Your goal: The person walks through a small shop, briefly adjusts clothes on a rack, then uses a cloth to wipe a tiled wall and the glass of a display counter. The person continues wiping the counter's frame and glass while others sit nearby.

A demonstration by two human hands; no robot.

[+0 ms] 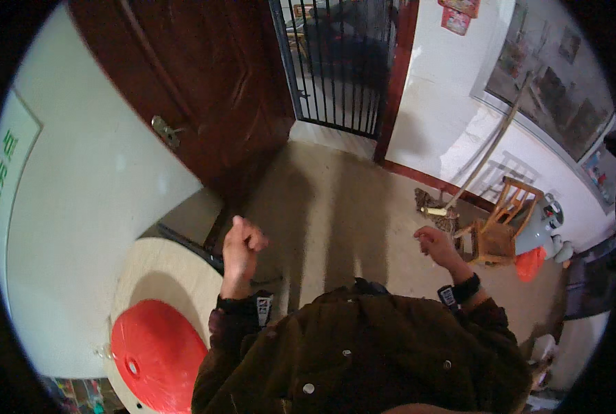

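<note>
My left hand (242, 248) is raised in front of me with its fingers curled in, and nothing shows in it. Close by on its left is a pale round table (201, 265) that carries a red domed thing (160, 352), shiny like plastic. My right hand (438, 246) hangs in the air over the floor, its fingers bent inward around no visible object. Beyond it stands a small wooden chair (498, 238). A dark band sits on each wrist.
Ahead, a brown door (204, 76) with a metal handle (166, 131) stands beside a black barred gate (342, 76). A long-handled mop (487, 155) leans at the right wall under a window (560, 76). A grey gas cylinder (534, 234) and a red bag (530, 263) are near the chair.
</note>
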